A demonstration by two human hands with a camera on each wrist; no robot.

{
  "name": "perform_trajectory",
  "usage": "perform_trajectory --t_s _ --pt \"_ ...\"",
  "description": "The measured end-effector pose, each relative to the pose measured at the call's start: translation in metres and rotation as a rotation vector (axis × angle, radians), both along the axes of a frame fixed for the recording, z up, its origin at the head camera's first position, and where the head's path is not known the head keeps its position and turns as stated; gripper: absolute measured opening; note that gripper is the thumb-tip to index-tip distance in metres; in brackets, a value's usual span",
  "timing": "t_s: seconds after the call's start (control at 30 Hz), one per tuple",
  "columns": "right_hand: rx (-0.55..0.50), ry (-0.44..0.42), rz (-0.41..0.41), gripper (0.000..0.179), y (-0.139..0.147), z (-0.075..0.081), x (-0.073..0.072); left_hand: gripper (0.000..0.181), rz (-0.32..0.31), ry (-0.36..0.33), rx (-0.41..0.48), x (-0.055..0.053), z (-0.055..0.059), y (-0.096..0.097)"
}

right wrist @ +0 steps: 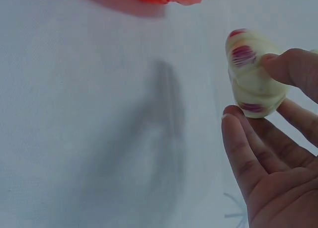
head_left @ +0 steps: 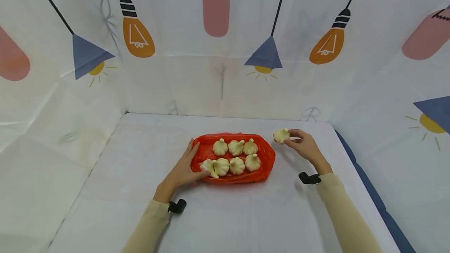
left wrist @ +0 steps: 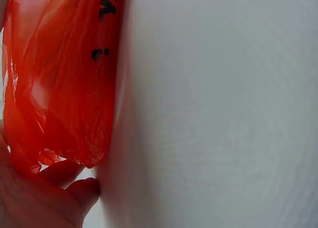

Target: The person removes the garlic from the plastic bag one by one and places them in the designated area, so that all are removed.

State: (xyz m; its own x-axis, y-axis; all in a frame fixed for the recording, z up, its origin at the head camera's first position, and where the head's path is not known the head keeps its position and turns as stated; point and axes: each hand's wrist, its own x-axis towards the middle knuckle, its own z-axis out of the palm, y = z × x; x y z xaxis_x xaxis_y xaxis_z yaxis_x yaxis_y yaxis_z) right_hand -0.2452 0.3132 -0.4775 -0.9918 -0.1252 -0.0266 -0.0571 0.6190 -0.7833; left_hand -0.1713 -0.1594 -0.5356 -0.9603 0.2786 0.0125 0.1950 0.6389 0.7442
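Observation:
A red tray [head_left: 266,158] wrapped in a thin red plastic bag [left wrist: 74,89] lies on the table. Several pale garlic bulbs [head_left: 250,147] sit inside it in two rows. At the tray's left end, my left hand [head_left: 183,169] grips it, with the thumb over the near rim by the leftmost bulbs and the fingers along the outer side. To the right of the tray and above the table, my right hand [head_left: 306,147] pinches one garlic bulb [right wrist: 256,76] between thumb and fingertips. Purple patches mark this bulb in the right wrist view.
The white table [head_left: 140,139] ends at a back wall sheet [head_left: 168,81] printed with lamps and bulbs. Along the right edge runs a dark blue strip [head_left: 369,190]. Black wrist bands [head_left: 309,178] are on both wrists.

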Motion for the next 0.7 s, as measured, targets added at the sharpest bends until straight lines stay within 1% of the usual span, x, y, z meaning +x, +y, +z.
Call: perform_trajectory --t_s 0.07,0.27,0.43,0.53,0.7 --pt "-0.002 0.009 -0.007 0.057 0.001 -0.002 0.0 0.12 0.003 -0.005 -0.001 0.0 0.0 0.0" --pt "0.016 -0.003 -0.019 0.06 0.003 -0.008 -0.001 0.121 0.016 -0.019 -0.002 0.001 0.001 0.0" --pt "-0.005 -0.018 -0.03 0.062 0.004 -0.015 -0.003 0.122 0.032 -0.033 0.006 0.001 0.002 -0.001" --pt "-0.018 -0.021 -0.047 0.061 0.004 -0.02 -0.005 0.122 0.041 -0.041 0.01 0.0 0.002 -0.002" --pt "-0.011 -0.011 -0.069 0.059 0.003 -0.029 -0.008 0.119 0.054 -0.041 0.019 -0.001 0.001 -0.003"
